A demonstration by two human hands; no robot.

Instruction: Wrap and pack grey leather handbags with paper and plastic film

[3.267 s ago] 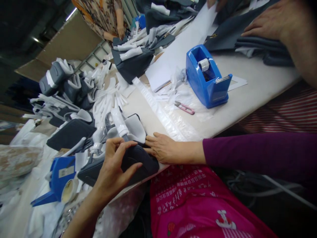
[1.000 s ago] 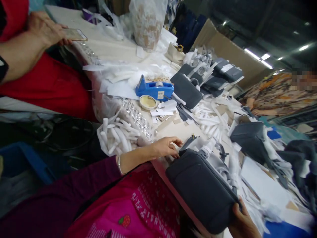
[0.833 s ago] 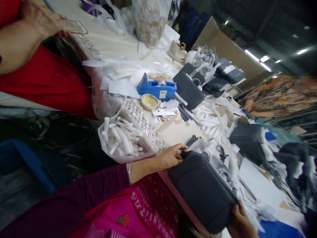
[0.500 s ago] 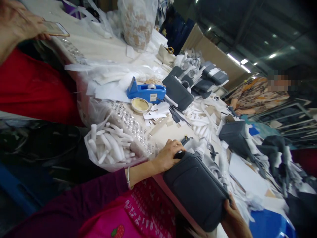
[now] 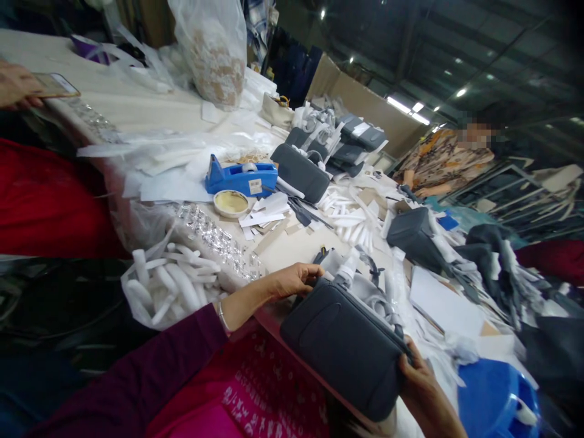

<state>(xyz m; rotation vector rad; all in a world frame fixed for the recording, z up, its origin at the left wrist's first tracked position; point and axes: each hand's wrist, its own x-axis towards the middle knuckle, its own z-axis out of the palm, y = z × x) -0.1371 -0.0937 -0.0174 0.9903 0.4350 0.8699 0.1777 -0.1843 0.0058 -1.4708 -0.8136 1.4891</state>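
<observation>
The dark grey bag lies at the tabletop edge as before, the left hand having moved from beside it onto its top corner, fingers curled there, while the right hand still clasps its far end.

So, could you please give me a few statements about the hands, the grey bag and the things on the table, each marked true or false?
1. The right hand grips the lower end of the grey bag. True.
2. The left hand rests on the blue tape dispenser. False: it is at the bag's upper end, apart from the dispenser.
3. A roll of tape lies just in front of the dispenser. True.
4. The plastic bag of white foam tubes sits on top of the grey bag. False: it hangs at the table edge, beside the left forearm.
</observation>
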